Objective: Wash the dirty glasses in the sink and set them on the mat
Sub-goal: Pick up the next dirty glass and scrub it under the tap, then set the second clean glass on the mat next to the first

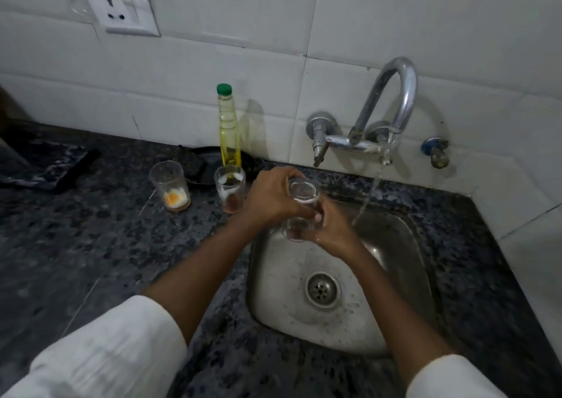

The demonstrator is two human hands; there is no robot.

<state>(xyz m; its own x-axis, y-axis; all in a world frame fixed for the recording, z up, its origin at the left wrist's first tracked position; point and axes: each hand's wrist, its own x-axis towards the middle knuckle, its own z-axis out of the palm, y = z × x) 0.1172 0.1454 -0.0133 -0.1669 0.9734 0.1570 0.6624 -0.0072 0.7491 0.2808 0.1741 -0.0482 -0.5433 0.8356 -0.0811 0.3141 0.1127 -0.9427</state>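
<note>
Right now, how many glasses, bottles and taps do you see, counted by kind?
Glasses: 3, one held over the sink by both hands, two dirty on the counter
Bottles: 1
Taps: 1, running
Total: 5

Glass, steel, stone and tile around a wet sink

The clear, smooth drinking glass (301,206) is shiny with wet; the small rounded steel sink (404,245) is dull brushed metal, spotted with droplets. The curved chrome tap (392,93) gleams. The dark speckled stone worktop (106,245) looks polished, the white wall tiles (213,63) glossy, the yellow-filled clear plastic bottle (228,133) smooth.
</note>
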